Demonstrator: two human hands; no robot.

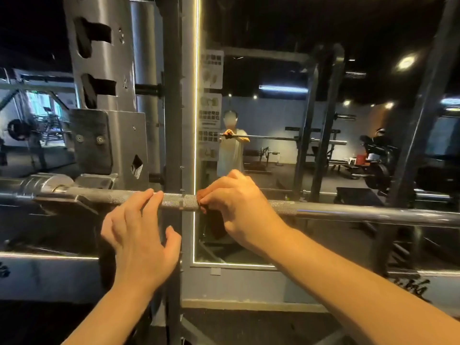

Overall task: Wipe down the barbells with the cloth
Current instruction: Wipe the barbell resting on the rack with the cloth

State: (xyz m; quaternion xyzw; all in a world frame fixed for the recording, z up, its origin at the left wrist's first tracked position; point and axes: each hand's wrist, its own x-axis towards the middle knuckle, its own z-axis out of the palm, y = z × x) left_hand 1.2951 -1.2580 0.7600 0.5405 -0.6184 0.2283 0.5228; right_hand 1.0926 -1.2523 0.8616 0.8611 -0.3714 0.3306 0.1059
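Barbell (323,211) lies level across the rack upright (104,95), its collar end seated on the hook at that upright, so it is steady at chest height for wiping. Long axis runs left to right across the view; sleeve end points left past the upright, shaft runs off right. Mirror (261,145) stands behind the bar, right of the upright. Right hand (239,205), right of the upright, is closed over the knurled shaft with the dark reddish cloth (202,205) wrapped beneath the fingers, pressed on for contact. Left hand (142,235), nearer the upright, is loose and unclasped: fingertips rest on the shaft, likely bracing it.
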